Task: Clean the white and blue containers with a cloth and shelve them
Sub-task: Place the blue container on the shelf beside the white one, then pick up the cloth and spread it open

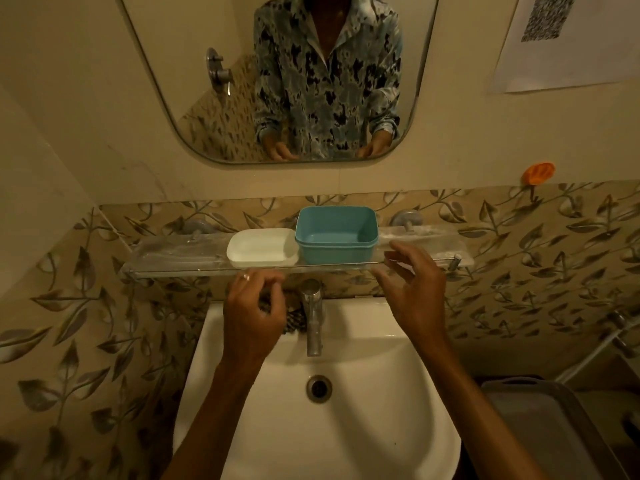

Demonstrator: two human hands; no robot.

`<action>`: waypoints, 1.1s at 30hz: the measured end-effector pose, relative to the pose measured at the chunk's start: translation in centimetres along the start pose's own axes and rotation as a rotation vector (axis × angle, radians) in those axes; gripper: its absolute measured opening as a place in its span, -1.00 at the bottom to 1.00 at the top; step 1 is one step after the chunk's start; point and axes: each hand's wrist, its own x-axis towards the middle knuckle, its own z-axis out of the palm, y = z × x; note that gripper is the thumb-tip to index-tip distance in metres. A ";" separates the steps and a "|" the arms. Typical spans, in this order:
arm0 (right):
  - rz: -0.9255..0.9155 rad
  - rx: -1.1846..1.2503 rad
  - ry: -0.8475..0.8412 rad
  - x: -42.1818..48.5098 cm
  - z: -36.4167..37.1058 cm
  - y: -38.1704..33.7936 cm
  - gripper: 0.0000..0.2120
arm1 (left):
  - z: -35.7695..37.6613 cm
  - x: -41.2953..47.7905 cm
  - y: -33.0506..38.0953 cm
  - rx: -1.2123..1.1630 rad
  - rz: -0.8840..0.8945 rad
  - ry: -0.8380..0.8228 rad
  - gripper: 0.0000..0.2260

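Bathroom wall: glass shelf (173,252) above the sink (363,427). White container (262,247) and blue container (336,233) sit on it, touching.

Risks: left hand (252,306) is under the shelf edge, fingers curled over the patterned cloth (296,322) by the tap (312,317). Can't tell if it's gripping. Lifting could knock the shelf from below. Right hand (412,285) has fingers spread and empty at the front rail; a bump there could shove the blue container off.

Count: 1 glass shelf, 1 white container, 1 cloth, 1 tap, 1 blue container, 2 hands.
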 end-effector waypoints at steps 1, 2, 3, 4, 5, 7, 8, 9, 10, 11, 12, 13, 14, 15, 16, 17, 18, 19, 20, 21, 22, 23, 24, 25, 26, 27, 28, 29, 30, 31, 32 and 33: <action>-0.031 -0.002 0.000 -0.9 -0.1 0.4 -0.56 | 0.3 -1.7 -1.2 0.004 -0.032 -0.040 -0.89; -0.048 -0.004 -0.005 -1.9 -0.2 0.9 -0.60 | 0.7 -3.4 -2.5 0.017 -0.080 -0.090 -0.88; -0.049 -0.005 -0.018 -2.8 -0.2 1.4 -0.63 | 1.2 -4.9 -3.7 0.037 -0.145 -0.145 -0.88; -0.031 -0.004 -0.041 -3.6 -0.1 2.0 -0.64 | 1.8 -6.4 -4.9 0.057 -0.226 -0.201 -0.89; -0.001 0.000 -0.072 -4.4 0.1 2.6 -0.64 | 2.5 -7.6 -6.1 0.074 -0.310 -0.255 -0.88; 0.078 0.012 -0.130 -5.9 0.7 3.7 -0.64 | 3.8 -9.4 -8.2 0.098 -0.433 -0.370 -0.84; 0.117 0.013 -0.155 -6.5 0.9 4.3 -0.64 | 4.4 -9.9 -9.0 0.110 -0.463 -0.437 -0.82; 0.154 0.013 -0.183 -7.1 1.2 4.8 -0.63 | 5.1 -10.2 -9.6 0.130 -0.477 -0.511 -0.78; 0.188 0.011 -0.212 -7.7 1.5 5.3 -0.62 | 5.8 -10.2 -10.0 0.156 -0.475 -0.583 -0.73; 0.219 0.013 -0.240 -8.3 1.7 5.8 -0.62 | 6.5 -10.0 -10.3 0.183 -0.461 -0.638 -0.69; 0.250 0.019 -0.263 -8.9 1.9 6.3 -0.63 | 7.3 -9.6 -10.6 0.208 -0.434 -0.664 -0.64; 0.282 0.024 -0.278 -9.6 2.1 6.7 -0.63 | 8.0 -9.2 -10.7 0.226 -0.397 -0.672 -0.61; 0.315 0.023 -0.291 -10.2 2.2 7.1 -0.64 | 8.9 -8.7 -10.9 0.237 -0.355 -0.672 -0.58; 0.348 0.017 -0.305 -10.8 2.3 7.4 -0.64 | 9.7 -8.2 -11.2 0.251 -0.315 -0.668 -0.55; 0.379 0.010 -0.320 -11.4 2.4 7.6 -0.64 | 10.5 -7.7 -11.4 0.274 -0.289 -0.680 -0.52; 0.406 0.006 -0.339 -11.9 2.4 7.8 -0.63 | 11.1 -7.2 -11.5 0.313 -0.292 -0.711 -0.50; 0.430 0.006 -0.358 -12.4 2.5 8.0 -0.62 | 11.7 -6.8 -11.7 0.365 -0.310 -0.738 -0.50; 0.456 0.006 -0.373 -12.9 2.5 8.1 -0.63 | 12.3 -6.4 -11.9 0.414 -0.325 -0.739 -0.56; 0.481 0.008 -0.387 -13.2 2.5 8.2 -0.64 | 12.7 -6.2 -12.0 0.450 -0.332 -0.715 -0.65; 0.503 0.007 -0.399 -13.5 2.5 8.2 -0.64 | 13.0 -5.9 -12.0 0.475 -0.336 -0.678 -0.73; 0.523 0.006 -0.412 -13.7 2.6 8.2 -0.65 | 13.1 -5.8 -12.0 0.493 -0.338 -0.645 -0.78; 0.536 0.006 -0.424 -13.8 2.6 8.2 -0.66 | 13.0 -5.7 -12.0 0.513 -0.335 -0.625 -0.80; 0.544 0.010 -0.432 -13.9 2.5 8.2 -0.67 | 12.9 -5.6 -12.0 0.528 -0.335 -0.610 -0.80; 0.549 0.018 -0.439 -14.0 2.5 8.2 -0.69 | 12.7 -5.7 -12.0 0.519 -0.351 -0.583 -0.80; 0.555 0.027 -0.444 -13.9 2.5 8.1 -0.70 | 12.3 -5.8 -11.8 0.485 -0.379 -0.547 -0.79; 0.560 0.032 -0.447 -13.9 2.5 8.0 -0.71 | 11.7 -5.9 -11.6 0.432 -0.409 -0.507 -0.79; 0.563 0.035 -0.448 -13.7 2.6 7.9 -0.71 | 11.1 -6.0 -11.4 0.379 -0.430 -0.468 -0.78; 0.564 0.041 -0.447 -13.6 2.7 7.6 -0.72 | 10.4 -6.1 -11.2 0.339 -0.450 -0.440 -0.78; 0.564 0.055 -0.449 -13.5 3.0 7.2 -0.72 | 9.7 -6.2 -11.1 0.309 -0.472 -0.423 -0.77; 0.559 0.070 -0.456 -13.3 3.2 6.8 -0.73 | 8.9 -6.2 -10.9 0.280 -0.488 -0.409 -0.78; 0.551 0.087 -0.468 -13.1 3.5 6.4 -0.75 | 8.0 -6.2 -10.7 0.235 -0.496 -0.395 -0.80; 0.541 0.098 -0.486 -13.0 3.8 5.9 -0.76 | 7.1 -6.1 -10.3 0.169 -0.497 -0.384 -0.83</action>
